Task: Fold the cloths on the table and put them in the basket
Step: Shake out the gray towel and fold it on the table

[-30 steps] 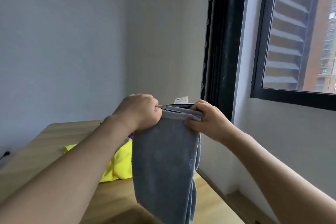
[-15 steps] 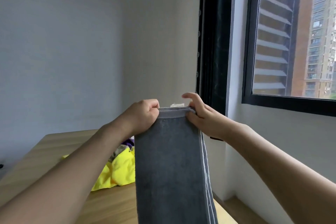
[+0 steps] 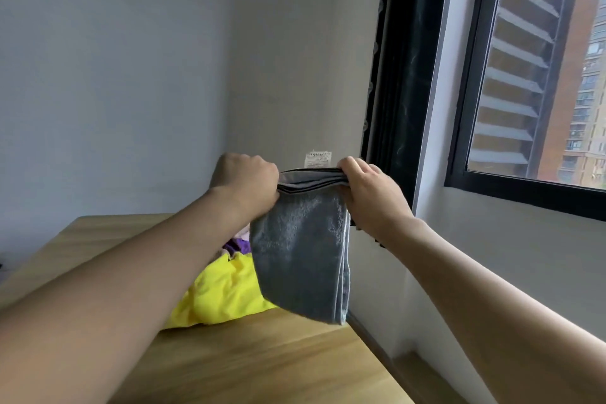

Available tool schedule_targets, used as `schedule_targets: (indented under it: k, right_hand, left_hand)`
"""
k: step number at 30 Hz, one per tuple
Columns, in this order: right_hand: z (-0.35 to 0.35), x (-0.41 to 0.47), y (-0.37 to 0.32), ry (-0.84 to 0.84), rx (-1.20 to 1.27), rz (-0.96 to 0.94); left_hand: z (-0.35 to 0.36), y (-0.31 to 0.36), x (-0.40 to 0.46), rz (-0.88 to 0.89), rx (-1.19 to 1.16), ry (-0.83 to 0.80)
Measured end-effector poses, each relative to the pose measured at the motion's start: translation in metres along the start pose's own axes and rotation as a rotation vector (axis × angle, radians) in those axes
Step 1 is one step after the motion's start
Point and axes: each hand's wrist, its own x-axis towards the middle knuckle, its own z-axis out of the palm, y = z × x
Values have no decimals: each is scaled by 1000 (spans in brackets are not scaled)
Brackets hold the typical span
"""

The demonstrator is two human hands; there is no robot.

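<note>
Two bare forearms reach in from the near edge above a wooden worktop [image 3: 262, 361], holding a folded grey towel [image 3: 300, 252] up in the air. The left hand [image 3: 244, 185] has its fingers curled round the towel's top left corner, and the right hand [image 3: 369, 195] pinches the top right corner between thumb and curled fingers. Between the two hands the stacked upper edges of the towel show as several layers, and a small white care label [image 3: 317, 159] stands up just behind them. The towel hangs down from this grip, its lower end clear of the worktop and close to the worktop's right edge. Behind and to the left of the hanging towel, a crumpled yellow cloth [image 3: 223, 295] lies on the worktop, with a purple cloth [image 3: 238, 244] partly hidden just beyond it. Farther back is a plain grey wall [image 3: 131, 75]. On the far right a dark curtain [image 3: 403, 75] hangs beside a black-framed window [image 3: 472, 85].
</note>
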Motion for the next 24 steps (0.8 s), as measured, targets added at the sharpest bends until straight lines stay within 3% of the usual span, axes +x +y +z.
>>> schedule_targets:
  k: [4,6,8,10,12,14,16,19,24]
  right_hand:
    - [6,-10,-2,126,-13,-13]
    - [9,-28,0,31,118,-9]
    - [12,-51,1,-312,358,130]
    - [17,-77,-1,-807,529,341]
    - [28,-106,-5,-1358,561,473]
    - [46,-135,-12,-1635,506,487]
    - [62,-155,-19,-1667,411,465]
    - [73,-165,-19,-1696,362,471]
    - [80,-154,-18,-1555,352,449]
  left_hand:
    - [9,1,-7,94,58,178]
    - [16,5,-24,231,-36,86]
    - [24,12,-49,345,-270,-253]
    - [39,23,-79,378,-525,-721]
    - [60,41,-108,424,-689,-1081]
    - [82,61,-133,443,-803,-1331]
    - [97,74,-150,398,-890,-1453]
    - [111,81,-158,330,-906,-1497]
    - [120,72,-146,220,-825,-1313]
